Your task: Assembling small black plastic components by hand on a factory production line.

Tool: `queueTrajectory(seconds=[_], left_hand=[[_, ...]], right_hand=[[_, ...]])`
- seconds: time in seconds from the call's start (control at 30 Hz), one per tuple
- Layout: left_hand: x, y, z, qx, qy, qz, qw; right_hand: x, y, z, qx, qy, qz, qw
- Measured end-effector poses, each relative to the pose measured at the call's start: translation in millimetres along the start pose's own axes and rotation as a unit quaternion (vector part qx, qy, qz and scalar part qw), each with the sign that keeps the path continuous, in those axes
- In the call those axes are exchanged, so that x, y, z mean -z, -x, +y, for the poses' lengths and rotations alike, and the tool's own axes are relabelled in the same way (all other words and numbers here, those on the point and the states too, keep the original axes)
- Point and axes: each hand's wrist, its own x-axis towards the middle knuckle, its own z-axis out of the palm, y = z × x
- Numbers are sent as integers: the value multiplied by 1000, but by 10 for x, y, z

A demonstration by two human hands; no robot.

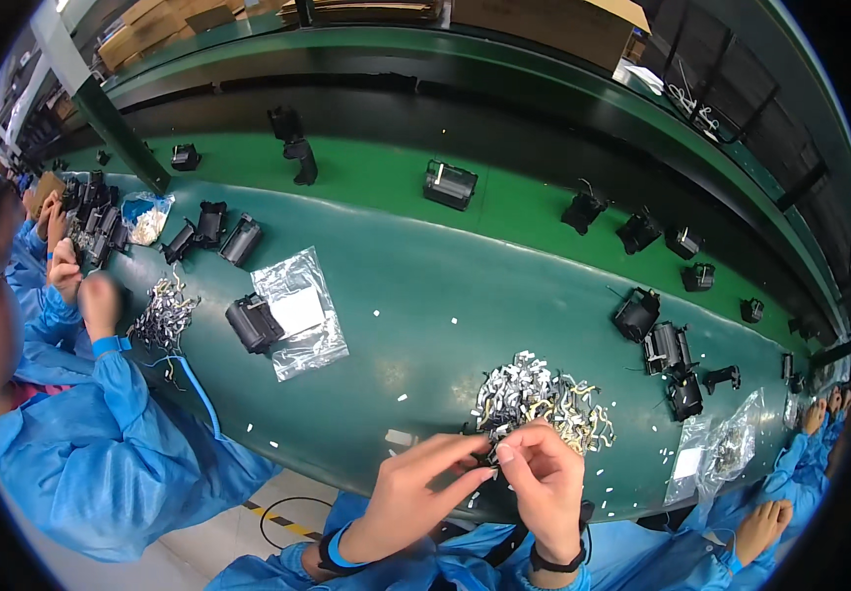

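Observation:
My left hand (415, 497) and my right hand (545, 483) meet above the near edge of the green table. Both are closed, thumb and fingers pinching a small dark cable (489, 457) with a pale end. Its details are mostly hidden by the fingertips. Just beyond the hands lies a heap of short cables (529, 399), black, white and yellowish, with small white ends. A pale flat strip (401, 436) rests on the table by my left hand.
Black plastic housings (667, 347) stand to the right, beside clear bags (731, 443). Another housing (254, 323) lies on a clear bag (315, 313) at left. A green belt (366, 177) carrying more housings runs behind. Co-workers in blue (130, 433) sit on both sides.

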Motion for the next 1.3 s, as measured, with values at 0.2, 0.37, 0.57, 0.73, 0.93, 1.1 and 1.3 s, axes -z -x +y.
queueTrajectory(seconds=[0.2, 0.37, 0.57, 0.73, 0.93, 1.1, 1.3], left_hand=[[-53, -52, 4, -1, 1, 21, 1000], [-18, -25, -62, -43, -7, 47, 998], [-130, -73, -87, -62, 2, 33, 998], [-33, -20, -61, -105, 29, 35, 993], [-160, 15, -126, 67, 281, 21, 957], [-317, -54, -211, -60, 242, 7, 969], [-170, 7, 29, 39, 260, 96, 960]], right_hand=[[-122, 11, -3, 8, -58, 37, 998], [-200, -60, -8, 135, 51, 8, 990], [86, -31, -381, 228, 307, -20, 924], [59, -10, -360, 270, 326, -50, 905], [-44, 280, -96, 191, 165, 86, 964], [-112, 224, 138, 162, 30, 120, 979], [-212, 134, 83, 125, -55, 54, 989]])
